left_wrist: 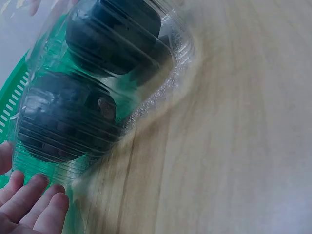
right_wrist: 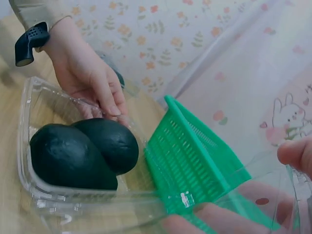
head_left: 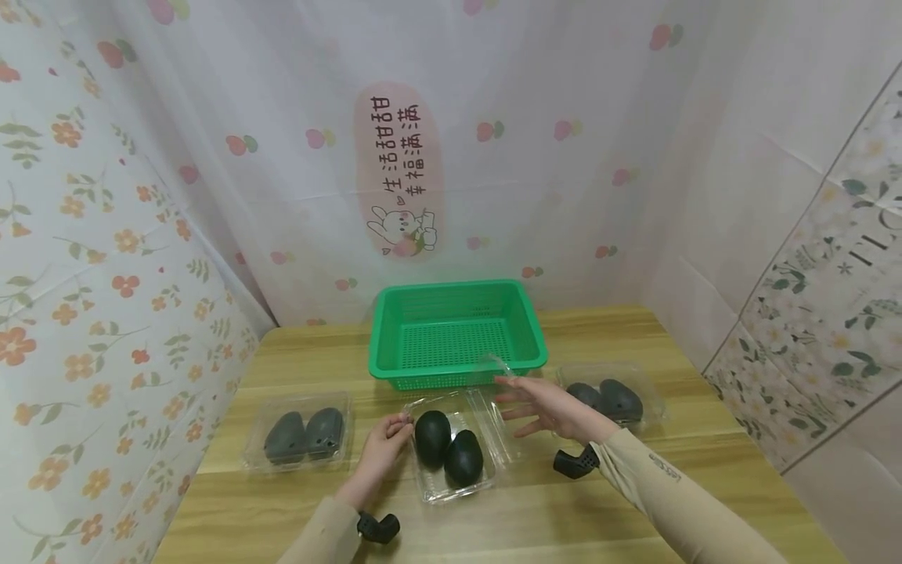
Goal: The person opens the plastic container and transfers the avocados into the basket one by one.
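Note:
A clear plastic clamshell box [head_left: 456, 493] stands open at the table's middle. Two dark green avocados [head_left: 432, 440] lie side by side in its base. My left hand [head_left: 384, 448] pinches the box's left rim between thumb and fingers. On the other side, my right hand [head_left: 553, 407] holds the raised clear lid [right_wrist: 243, 195], thumb on one face and fingers behind it. In the left wrist view, the avocados [left_wrist: 68, 117] show through the ribbed plastic wall, beside the left fingers [left_wrist: 51, 212].
A green perforated basket [head_left: 458, 376] stands at the back, behind the box. To the left sits another clear box [head_left: 257, 450] with two avocados, and a similar box [head_left: 651, 392] is at the right. Patterned curtains [head_left: 296, 196] hang around the wooden table [head_left: 211, 501].

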### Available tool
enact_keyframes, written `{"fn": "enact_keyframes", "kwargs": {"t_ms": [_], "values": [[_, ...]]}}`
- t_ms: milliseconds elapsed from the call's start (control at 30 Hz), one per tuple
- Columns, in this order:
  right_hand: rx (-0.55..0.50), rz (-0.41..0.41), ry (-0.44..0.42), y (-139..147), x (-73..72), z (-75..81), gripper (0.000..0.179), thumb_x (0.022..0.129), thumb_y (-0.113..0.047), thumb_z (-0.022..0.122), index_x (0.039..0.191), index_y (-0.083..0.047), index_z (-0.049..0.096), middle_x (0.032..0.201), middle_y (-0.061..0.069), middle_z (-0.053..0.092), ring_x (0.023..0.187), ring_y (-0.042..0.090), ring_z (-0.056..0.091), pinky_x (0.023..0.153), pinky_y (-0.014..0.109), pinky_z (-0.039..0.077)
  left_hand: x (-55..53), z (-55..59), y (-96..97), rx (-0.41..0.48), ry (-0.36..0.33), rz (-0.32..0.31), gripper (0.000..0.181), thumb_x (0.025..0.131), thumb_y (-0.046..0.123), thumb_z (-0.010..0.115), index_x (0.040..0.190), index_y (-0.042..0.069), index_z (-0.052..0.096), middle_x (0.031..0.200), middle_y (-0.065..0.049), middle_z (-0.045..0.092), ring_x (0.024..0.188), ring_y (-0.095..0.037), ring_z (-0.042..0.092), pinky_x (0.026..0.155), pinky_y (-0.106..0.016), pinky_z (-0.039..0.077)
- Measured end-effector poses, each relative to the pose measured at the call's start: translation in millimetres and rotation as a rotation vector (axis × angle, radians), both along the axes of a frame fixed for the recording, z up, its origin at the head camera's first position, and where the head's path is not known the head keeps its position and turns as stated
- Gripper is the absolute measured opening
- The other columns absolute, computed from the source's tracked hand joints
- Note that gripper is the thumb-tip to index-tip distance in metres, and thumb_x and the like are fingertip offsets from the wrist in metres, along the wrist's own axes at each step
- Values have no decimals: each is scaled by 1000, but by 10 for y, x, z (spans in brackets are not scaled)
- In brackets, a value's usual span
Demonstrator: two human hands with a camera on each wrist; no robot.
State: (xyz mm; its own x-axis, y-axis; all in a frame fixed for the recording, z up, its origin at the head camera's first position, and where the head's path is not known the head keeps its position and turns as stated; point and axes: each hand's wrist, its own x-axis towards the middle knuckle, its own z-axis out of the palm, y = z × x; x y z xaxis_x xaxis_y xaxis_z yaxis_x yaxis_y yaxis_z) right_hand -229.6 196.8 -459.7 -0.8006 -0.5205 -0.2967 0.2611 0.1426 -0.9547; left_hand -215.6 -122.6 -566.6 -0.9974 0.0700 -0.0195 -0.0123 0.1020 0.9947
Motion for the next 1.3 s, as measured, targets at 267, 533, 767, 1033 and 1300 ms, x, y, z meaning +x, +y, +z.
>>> {"fn": "enact_keyframes", "kwargs": {"t_ms": [267,533,767,1033,1300], "values": [[-107,3,-9,155,29,-164,63,106,-42,31,155,-4,15,151,27,28,131,43,40,96,56,45,-82,23,8,-3,-1,2,36,96,9,58,122,-16,51,123,-29,58,114,-33,56,85,-18,47],[-117,-91,-27,244,20,-297,60,107,-36,32,153,-1,19,150,26,30,129,41,43,94,55,47,-133,44,-2,-5,22,3,34,97,6,57,120,-17,51,121,-31,58,111,-33,58,82,-18,48],[-132,-152,-65,289,28,-395,58,106,-31,31,152,1,19,150,26,31,127,41,45,96,56,45,-134,82,-2,-1,5,-13,34,98,7,56,122,-17,50,122,-32,57,111,-34,58,80,-17,49],[-146,-172,-72,318,46,-453,57,107,-30,28,152,3,19,150,27,30,128,43,43,95,54,46,-158,63,-12,-8,-1,-18,34,98,7,56,121,-17,51,121,-30,58,112,-36,57,78,-15,47],[-101,-233,-39,324,48,-551,54,107,-27,26,146,9,28,142,28,42,121,42,51,91,53,50,-38,314,16,-17,5,-32,30,98,1,52,120,-20,49,121,-35,56,114,-43,53,79,-16,47]]}}
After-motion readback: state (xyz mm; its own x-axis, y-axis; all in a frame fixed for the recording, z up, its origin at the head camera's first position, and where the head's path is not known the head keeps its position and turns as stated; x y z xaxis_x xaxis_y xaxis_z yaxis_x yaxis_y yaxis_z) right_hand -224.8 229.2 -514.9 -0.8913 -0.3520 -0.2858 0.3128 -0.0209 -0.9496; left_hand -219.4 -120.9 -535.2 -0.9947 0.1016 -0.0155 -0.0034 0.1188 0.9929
